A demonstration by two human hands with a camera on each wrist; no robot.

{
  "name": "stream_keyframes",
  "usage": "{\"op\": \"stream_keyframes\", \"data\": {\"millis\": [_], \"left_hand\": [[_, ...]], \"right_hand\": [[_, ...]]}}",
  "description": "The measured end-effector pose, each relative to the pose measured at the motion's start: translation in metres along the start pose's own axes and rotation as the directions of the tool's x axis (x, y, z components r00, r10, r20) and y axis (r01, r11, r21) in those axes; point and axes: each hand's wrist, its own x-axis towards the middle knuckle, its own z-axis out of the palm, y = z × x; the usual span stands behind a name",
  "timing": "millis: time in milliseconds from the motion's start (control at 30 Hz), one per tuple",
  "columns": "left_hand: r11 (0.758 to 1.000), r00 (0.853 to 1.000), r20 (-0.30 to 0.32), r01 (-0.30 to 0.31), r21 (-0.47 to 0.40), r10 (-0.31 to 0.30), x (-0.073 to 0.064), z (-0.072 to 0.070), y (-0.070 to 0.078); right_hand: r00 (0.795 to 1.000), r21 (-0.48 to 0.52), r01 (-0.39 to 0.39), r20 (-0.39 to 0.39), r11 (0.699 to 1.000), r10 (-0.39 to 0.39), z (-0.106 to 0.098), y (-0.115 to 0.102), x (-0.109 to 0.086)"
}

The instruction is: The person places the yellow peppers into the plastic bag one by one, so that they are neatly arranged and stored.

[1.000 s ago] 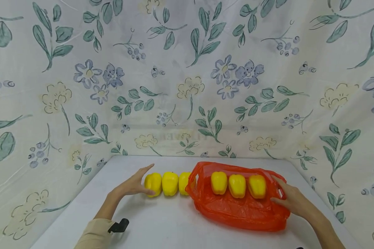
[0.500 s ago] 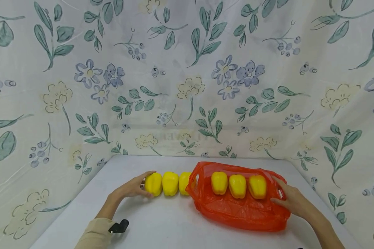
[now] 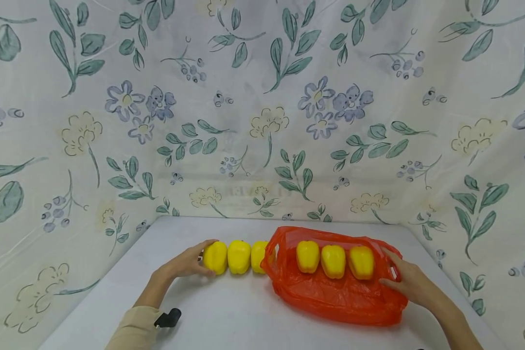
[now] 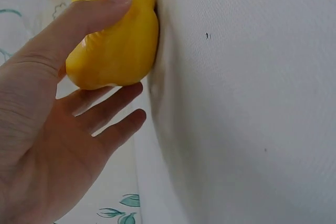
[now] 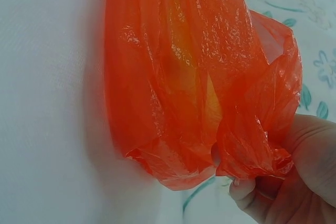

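Thumb in front and fingers behind, my left hand (image 3: 185, 263) grips the leftmost yellow bell pepper (image 3: 215, 258). In the left wrist view the thumb lies along that bell pepper (image 4: 118, 45), while two lower fingers extend past it. Two more yellow bell peppers stand to its right in a row, the middle one (image 3: 238, 257) and one (image 3: 257, 256) partly behind the bag's handle. My right hand (image 3: 413, 281) holds the right edge of a red plastic bag (image 3: 332, 304), its film bunched between thumb and fingers in the right wrist view. Inside the open bag sit three yellow bell peppers (image 3: 333, 261).
Everything rests on a white table (image 3: 227, 316). A curtain (image 3: 262, 97) with leaves and flowers hangs behind it and at both sides. A black strap end (image 3: 168, 318) sticks out from the left sleeve (image 3: 133, 329).
My left hand has closed in from around the leftmost bell pepper to grip it, its raised fingers coming down behind it. The right hand and the bag have stayed in place.
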Motion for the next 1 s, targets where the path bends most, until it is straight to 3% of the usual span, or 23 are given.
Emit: {"op": "stream_keyframes", "data": {"millis": [300,1000], "left_hand": [[0.998,0.998,-0.014,0.056,0.033,-0.056,-0.0007,0.0000,0.0029],[0.998,0.999,0.000,0.041,0.043,-0.041,0.0014,-0.0023,0.0040]], "right_hand": [[1.000,0.001,-0.002,0.008,1.000,0.002,-0.0005,-0.0002,0.0017],[1.000,0.006,-0.002,0.010,1.000,0.002,-0.0024,-0.0037,0.0011]]}}
